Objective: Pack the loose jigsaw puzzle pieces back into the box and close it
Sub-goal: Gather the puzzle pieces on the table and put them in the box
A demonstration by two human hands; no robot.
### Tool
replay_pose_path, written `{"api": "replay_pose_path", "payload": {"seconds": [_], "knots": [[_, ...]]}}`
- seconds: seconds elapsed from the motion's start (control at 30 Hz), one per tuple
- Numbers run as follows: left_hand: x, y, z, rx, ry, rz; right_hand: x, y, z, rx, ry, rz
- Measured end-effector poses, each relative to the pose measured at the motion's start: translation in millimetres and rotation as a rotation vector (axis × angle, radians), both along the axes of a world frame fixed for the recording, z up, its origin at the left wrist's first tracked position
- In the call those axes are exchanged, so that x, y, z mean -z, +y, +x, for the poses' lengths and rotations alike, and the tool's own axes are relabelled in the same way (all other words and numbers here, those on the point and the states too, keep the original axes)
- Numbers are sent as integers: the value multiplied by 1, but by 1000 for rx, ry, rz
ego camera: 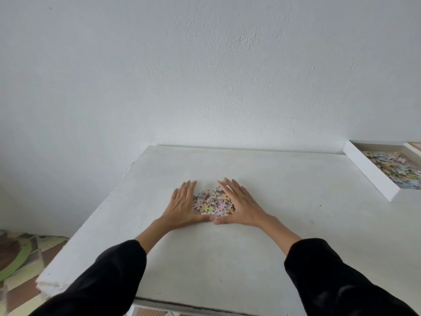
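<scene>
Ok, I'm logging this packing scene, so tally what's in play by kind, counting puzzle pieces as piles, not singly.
Hands: 2, the left hand and the right hand, fingers straight.
Piles of puzzle pieces: 2, the loose pile between the hands and the packed pile at far right.
Boxes: 1, the open white box holding the packed pile.
Total: 5
</scene>
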State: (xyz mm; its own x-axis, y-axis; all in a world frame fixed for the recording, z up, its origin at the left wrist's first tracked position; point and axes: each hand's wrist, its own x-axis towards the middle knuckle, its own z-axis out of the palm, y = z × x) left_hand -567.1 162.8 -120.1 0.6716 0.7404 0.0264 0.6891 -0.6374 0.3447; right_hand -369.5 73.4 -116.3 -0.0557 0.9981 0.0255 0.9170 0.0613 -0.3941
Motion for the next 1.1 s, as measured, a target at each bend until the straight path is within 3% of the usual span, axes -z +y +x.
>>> {"api": "replay_pose_path", "payload": {"seconds": [0.23, 0.47, 0.73, 1.1], "knots": [[-8, 9, -1, 166, -170, -71, -1, 12, 3, 1, -43, -3], [-9, 8, -3, 204, -303, -104, -2, 1, 6, 40, 141, 108], [-4, 14, -2, 321, -122, -19, 1, -1, 11, -23, 13, 2], [2, 16, -1, 320, -211, 128, 5, -2, 7, 28, -84, 207]]}}
